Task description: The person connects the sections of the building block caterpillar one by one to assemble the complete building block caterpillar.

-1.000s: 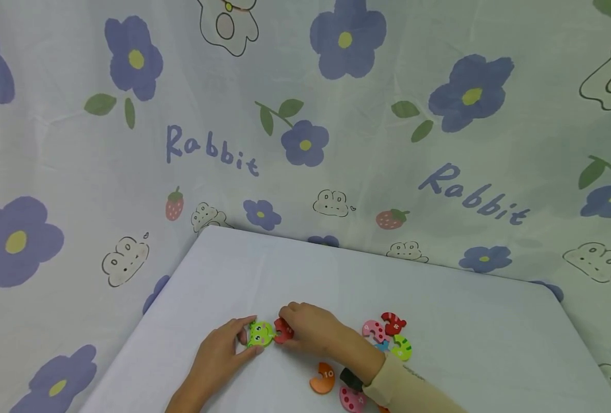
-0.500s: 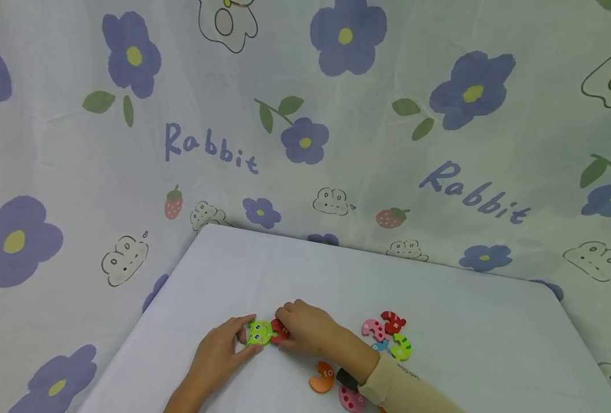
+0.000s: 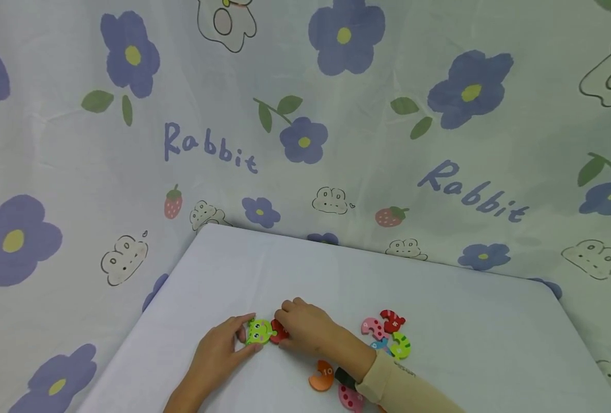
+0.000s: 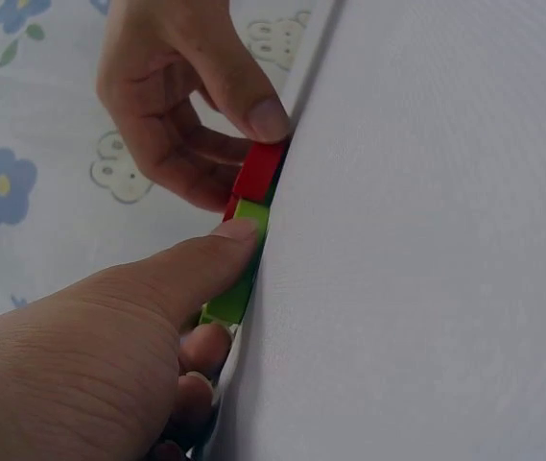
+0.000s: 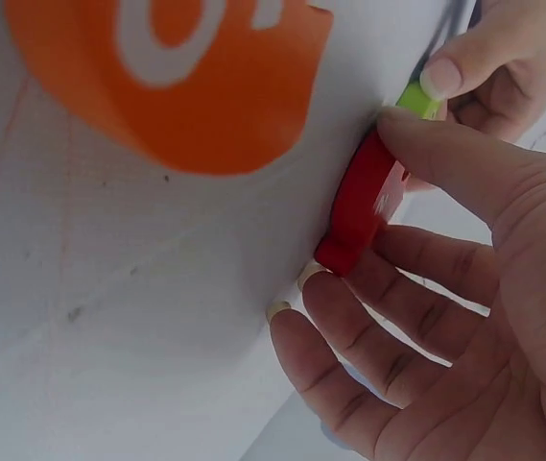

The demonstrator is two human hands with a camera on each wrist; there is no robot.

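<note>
A green smiling-face puzzle piece (image 3: pixel 259 331) lies on the white table, gripped by my left hand (image 3: pixel 214 353) between thumb and fingers at its edges. My right hand (image 3: pixel 307 327) pinches a red puzzle piece (image 3: pixel 276 331) just to the right of it, and its fingers hide much of the red one. In the left wrist view the red piece (image 4: pixel 258 173) meets the end of the green piece (image 4: pixel 229 298). Thumb on one edge and fingers on the other, my right hand (image 5: pixel 464 288) holds the red piece (image 5: pixel 364 202) in the right wrist view.
An orange piece numbered 10 (image 3: pixel 322 376) and a pink spotted piece (image 3: pixel 350 397) lie near the right forearm. Farther right sit a red striped piece (image 3: pixel 392 321), a pink piece (image 3: pixel 373 328), a green striped piece (image 3: pixel 400 345) and a blue piece (image 3: pixel 380 345). Patterned cloth hangs behind.
My right hand has shifted slightly left, bringing the red piece up against the green face piece. The left hand keeps its hold and has hardly moved.
</note>
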